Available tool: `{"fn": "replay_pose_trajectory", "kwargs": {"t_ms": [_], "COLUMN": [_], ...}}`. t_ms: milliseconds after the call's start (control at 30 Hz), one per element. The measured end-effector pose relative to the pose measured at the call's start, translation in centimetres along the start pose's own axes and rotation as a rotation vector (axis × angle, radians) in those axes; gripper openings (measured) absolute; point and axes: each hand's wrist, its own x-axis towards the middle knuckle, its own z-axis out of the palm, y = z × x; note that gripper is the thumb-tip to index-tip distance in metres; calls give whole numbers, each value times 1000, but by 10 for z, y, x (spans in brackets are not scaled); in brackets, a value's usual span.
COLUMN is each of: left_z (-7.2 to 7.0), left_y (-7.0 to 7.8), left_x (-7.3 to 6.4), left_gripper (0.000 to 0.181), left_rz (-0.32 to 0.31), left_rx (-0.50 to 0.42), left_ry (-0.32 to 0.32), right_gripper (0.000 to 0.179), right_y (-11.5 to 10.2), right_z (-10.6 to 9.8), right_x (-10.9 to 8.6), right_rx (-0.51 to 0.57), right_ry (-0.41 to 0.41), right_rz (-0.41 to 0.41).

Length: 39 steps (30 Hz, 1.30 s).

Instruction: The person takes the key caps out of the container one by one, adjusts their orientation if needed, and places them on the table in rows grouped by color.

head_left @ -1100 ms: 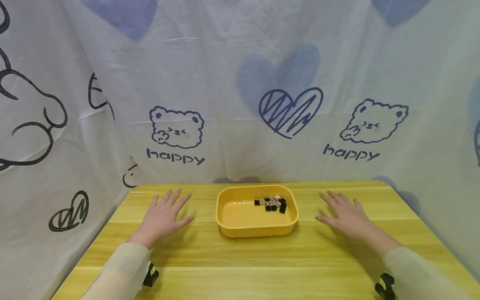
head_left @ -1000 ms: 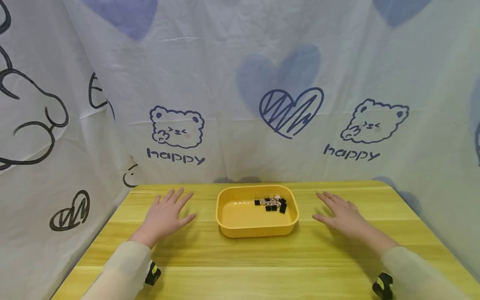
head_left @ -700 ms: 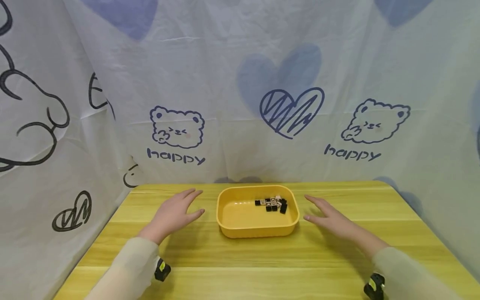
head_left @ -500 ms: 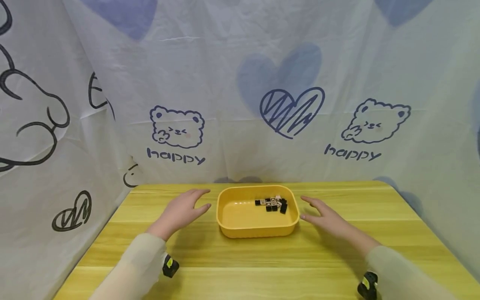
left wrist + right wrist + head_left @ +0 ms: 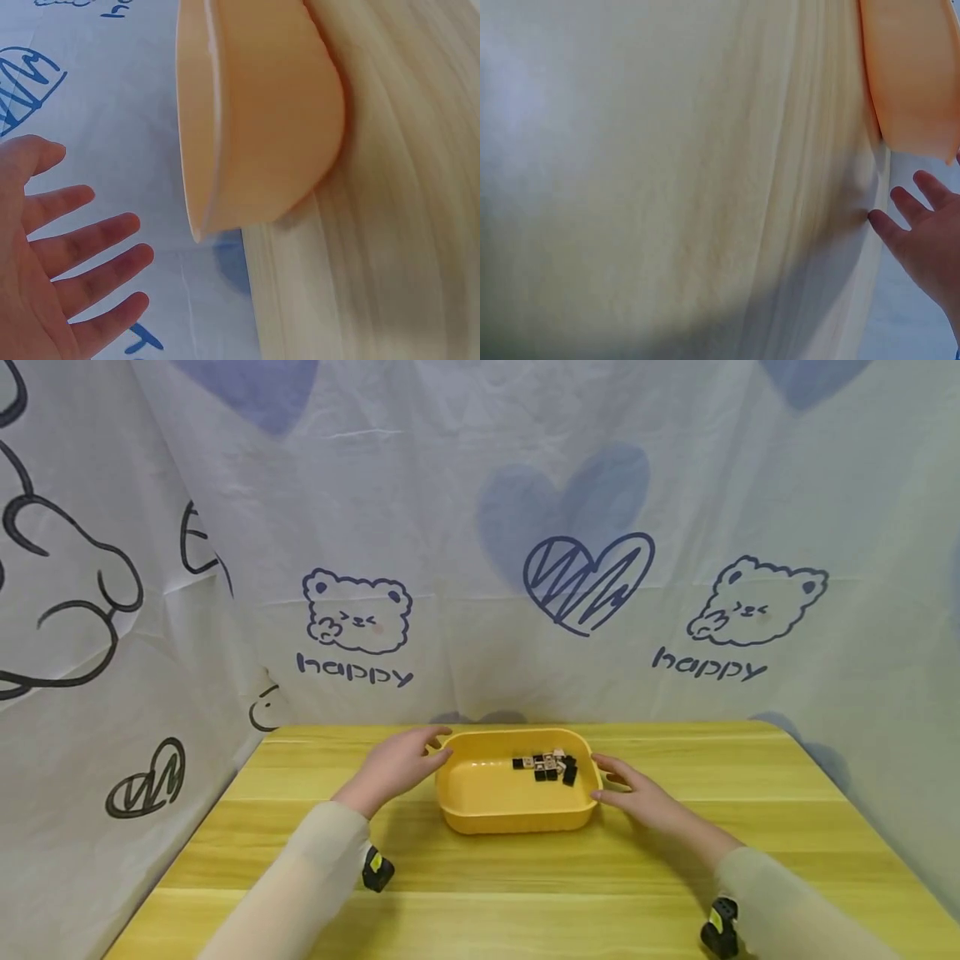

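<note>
A shallow yellow plastic tray [image 5: 517, 822] stands on the table with a cluster of small black and whitish block-like pieces [image 5: 547, 765] in its right half. At its left end is my left hand [image 5: 397, 766], fingers extended and spread; the left wrist view has the same hand [image 5: 67, 262] a little apart from the tray's wall [image 5: 277, 112]. My right hand [image 5: 637, 793] is at the other end, fingertips right at the rim. In the right wrist view that hand [image 5: 922, 232] has its fingers apart below the tray's end [image 5: 915, 82]. Neither hand grips anything.
The yellow wood-grain table [image 5: 480, 910] reaches back to a pale cloth curtain [image 5: 465, 527] printed with hearts and bears, which also hangs along the left side. A black wrist camera [image 5: 377, 868] sits under the left sleeve, another camera [image 5: 720, 928] under the right.
Both hands have moved inward from either side to the ends of the tray, the left one also farther back. The tray and the pieces in it have stayed in place.
</note>
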Motion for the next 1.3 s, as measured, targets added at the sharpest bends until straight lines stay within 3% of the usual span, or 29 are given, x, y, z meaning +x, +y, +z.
{"fn": "replay_pose_trajectory", "kwargs": {"t_ms": [233, 800, 1300], "left_z": [3, 25, 39], "left_y": [15, 47, 60], "left_x": [16, 54, 96], "left_gripper": [44, 44, 36], "left_rz": [9, 112, 192], "left_rx": [-67, -220, -148], "left_ry": [-37, -136, -221], "right_gripper": [73, 80, 78], "right_y": [-6, -3, 1], "right_z": [9, 16, 14], "right_x": [-4, -9, -10], "right_rx": [45, -37, -69], "right_ry": [17, -36, -19], "right_rz": [43, 51, 42]}}
